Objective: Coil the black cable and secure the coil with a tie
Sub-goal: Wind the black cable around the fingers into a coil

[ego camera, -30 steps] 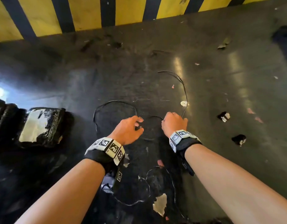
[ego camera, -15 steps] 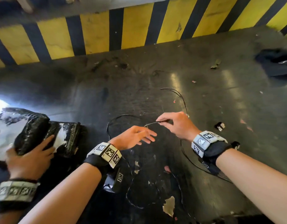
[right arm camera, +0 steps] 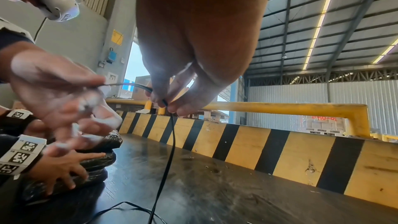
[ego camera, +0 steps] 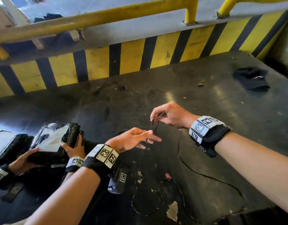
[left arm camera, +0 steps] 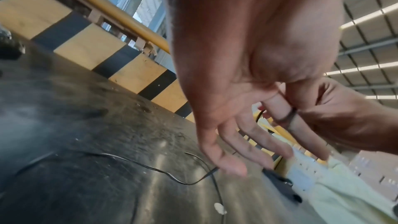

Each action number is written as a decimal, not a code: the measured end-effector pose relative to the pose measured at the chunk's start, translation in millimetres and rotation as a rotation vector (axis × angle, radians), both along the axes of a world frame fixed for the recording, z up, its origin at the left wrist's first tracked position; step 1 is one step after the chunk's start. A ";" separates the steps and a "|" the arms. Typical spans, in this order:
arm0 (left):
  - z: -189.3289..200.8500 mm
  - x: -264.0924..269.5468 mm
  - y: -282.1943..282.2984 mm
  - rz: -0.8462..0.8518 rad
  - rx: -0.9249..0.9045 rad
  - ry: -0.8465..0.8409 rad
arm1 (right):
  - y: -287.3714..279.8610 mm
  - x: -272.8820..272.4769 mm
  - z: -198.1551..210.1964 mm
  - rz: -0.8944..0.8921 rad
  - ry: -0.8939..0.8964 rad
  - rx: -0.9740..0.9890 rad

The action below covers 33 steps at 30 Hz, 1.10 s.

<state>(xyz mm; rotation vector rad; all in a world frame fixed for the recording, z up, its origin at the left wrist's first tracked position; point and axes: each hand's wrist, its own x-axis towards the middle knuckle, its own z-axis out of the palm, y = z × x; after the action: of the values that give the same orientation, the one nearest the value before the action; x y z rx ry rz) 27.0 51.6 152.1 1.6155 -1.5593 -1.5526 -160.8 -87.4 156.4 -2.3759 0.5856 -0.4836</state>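
The black cable (right arm camera: 171, 142) has a thin, smooth, faintly glossy sheath. The dark work surface (ego camera: 205, 111) is scuffed and shiny, its coating flaked near the front edge. Glossy, crinkled plastic film wraps the bundles (ego camera: 50, 140) at the left edge. The cloth (ego camera: 251, 78) at the far right corner is matt.

Wrapped bundles (ego camera: 58, 132) crowd the left; black cable (ego camera: 196, 172) trails across open table (ego camera: 213, 111).
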 end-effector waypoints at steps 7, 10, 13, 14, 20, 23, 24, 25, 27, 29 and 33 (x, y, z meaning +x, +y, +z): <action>12.2 -16.9 1.8 -0.010 0.123 0.487 | 10.6 -6.1 -6.2 -0.011 -0.014 0.121; 13.6 -18.7 -0.3 -0.009 0.147 0.643 | 17.0 -14.7 -19.2 -0.023 -0.002 0.235; 18.6 -19.5 -2.0 0.005 0.172 0.721 | 27.5 -27.1 -42.2 -0.071 0.043 0.380; 20.8 -20.1 -3.3 -0.006 0.178 0.749 | 32.7 -30.2 -50.7 -0.072 0.052 0.402; 26.4 -25.5 -14.2 -0.003 0.173 0.792 | 67.3 -32.4 -79.7 -0.025 -0.036 0.554; 21.7 -24.6 -17.3 0.018 0.158 0.785 | 82.9 -26.1 -85.1 -0.008 0.024 0.494; 20.2 -24.3 -17.6 0.022 0.150 0.775 | 87.3 -24.3 -85.8 0.007 0.051 0.469; 19.0 -24.4 -18.0 0.026 0.140 0.761 | 90.9 -22.5 -86.3 0.021 0.078 0.442; 16.0 -23.6 -20.8 0.042 0.120 0.726 | 92.7 -21.5 -82.5 0.032 0.146 0.412; 16.0 -20.1 -24.8 0.056 0.092 0.685 | 91.8 -21.2 -81.3 0.037 0.189 0.382; -2.7 -10.1 -18.0 0.134 0.149 0.580 | 97.1 -9.2 -90.5 0.081 0.257 0.371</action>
<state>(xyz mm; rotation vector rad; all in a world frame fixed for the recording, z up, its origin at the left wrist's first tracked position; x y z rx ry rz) 16.9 33.6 149.4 1.1542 -1.0255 -1.8755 -170.0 9.7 65.9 -2.1053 0.6285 -0.0248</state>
